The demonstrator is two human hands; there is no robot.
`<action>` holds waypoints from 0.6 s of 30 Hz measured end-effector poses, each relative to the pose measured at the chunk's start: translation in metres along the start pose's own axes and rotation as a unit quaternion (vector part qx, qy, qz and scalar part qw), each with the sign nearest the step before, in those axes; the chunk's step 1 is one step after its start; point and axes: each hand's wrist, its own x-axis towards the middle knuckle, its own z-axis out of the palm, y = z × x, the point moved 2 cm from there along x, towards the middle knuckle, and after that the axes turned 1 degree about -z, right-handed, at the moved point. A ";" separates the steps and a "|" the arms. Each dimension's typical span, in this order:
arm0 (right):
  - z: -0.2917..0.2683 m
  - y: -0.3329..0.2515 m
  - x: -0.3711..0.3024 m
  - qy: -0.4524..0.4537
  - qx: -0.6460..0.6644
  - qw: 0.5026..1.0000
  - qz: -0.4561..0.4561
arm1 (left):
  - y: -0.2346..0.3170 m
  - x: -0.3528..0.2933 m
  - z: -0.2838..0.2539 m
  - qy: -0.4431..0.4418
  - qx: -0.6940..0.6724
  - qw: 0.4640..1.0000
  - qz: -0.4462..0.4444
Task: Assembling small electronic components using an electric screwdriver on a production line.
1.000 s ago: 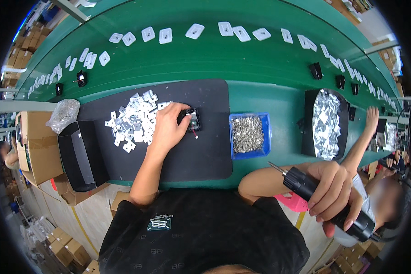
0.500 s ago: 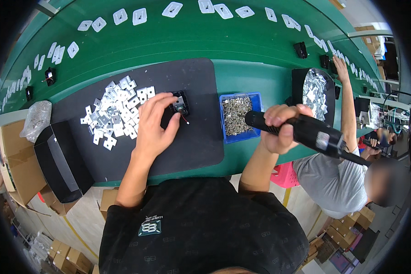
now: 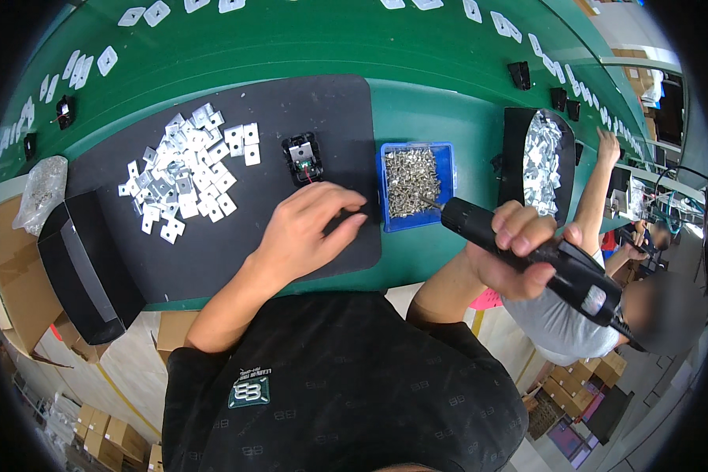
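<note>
My right hand [image 3: 515,256] is wrapped round a black electric screwdriver [image 3: 586,291], whose thin bit points left over a blue tray [image 3: 451,177]. Inside the tray lies a heap of small silvery screws [image 3: 407,179]. My left hand [image 3: 311,228] hovers over the dark mat, thumb and forefinger apart, with nothing visible between them. Just beyond its knuckles rests a small black plastic housing [image 3: 297,145] with a metal plate, a bit of green board and a thin red wire. A pile of square metal plates with holes [image 3: 185,177] spreads to the left of it.
At left stand an open black box [image 3: 86,271], a plastic bag [image 3: 43,193] and a cardboard box [image 3: 23,275]. A black bin of metal plates [image 3: 541,169] stands right, beside a co-worker [image 3: 558,322] reaching forward. White trays [image 3: 108,60] and black housings [image 3: 64,112] line the green belt [image 3: 291,47].
My left hand has come off the housing and moved nearer and rightward. The screwdriver has swung so its bit reaches the screw tray. The whole view has shifted slightly.
</note>
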 end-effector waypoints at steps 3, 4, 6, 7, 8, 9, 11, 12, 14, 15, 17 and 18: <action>0.003 -0.014 0.004 -0.009 0.048 0.999 -0.005 | 0.007 0.018 0.021 -0.025 -0.013 1.000 -0.002; 0.005 -0.018 0.007 -0.015 0.049 0.999 -0.001 | 0.012 0.023 0.027 -0.007 0.000 1.000 0.010; 0.007 -0.023 0.010 -0.020 0.044 0.999 0.001 | 0.016 0.033 0.037 -0.007 -0.003 0.999 0.048; 0.008 -0.026 0.011 -0.018 0.050 0.999 -0.002 | 0.020 0.036 0.041 -0.007 -0.007 0.996 0.085; 0.008 -0.028 0.011 -0.015 0.056 0.998 -0.004 | 0.024 0.038 0.044 -0.022 -0.018 0.996 0.079; 0.009 -0.028 0.011 -0.014 0.054 0.998 -0.005 | 0.024 0.038 0.044 -0.023 -0.019 0.996 0.080; 0.011 -0.028 0.011 -0.015 0.059 0.998 0.004 | 0.026 0.038 0.046 -0.061 -0.032 0.993 0.099; 0.011 -0.029 0.011 -0.013 0.059 0.998 0.003 | 0.027 0.038 0.045 -0.062 -0.032 0.993 0.099; 0.013 -0.030 0.010 -0.001 0.068 0.998 0.010 | 0.028 0.034 0.042 -0.052 -0.077 0.993 0.074; 0.015 -0.034 0.010 0.002 0.065 0.998 0.010 | 0.028 0.032 0.041 -0.056 -0.078 0.993 0.074; 0.019 -0.043 0.013 0.037 0.106 0.994 -0.004 | 0.025 0.028 0.039 -0.072 -0.168 0.982 0.044; 0.027 -0.042 0.013 0.067 0.125 0.990 -0.008 | 0.024 0.022 0.036 -0.068 -0.161 0.984 0.039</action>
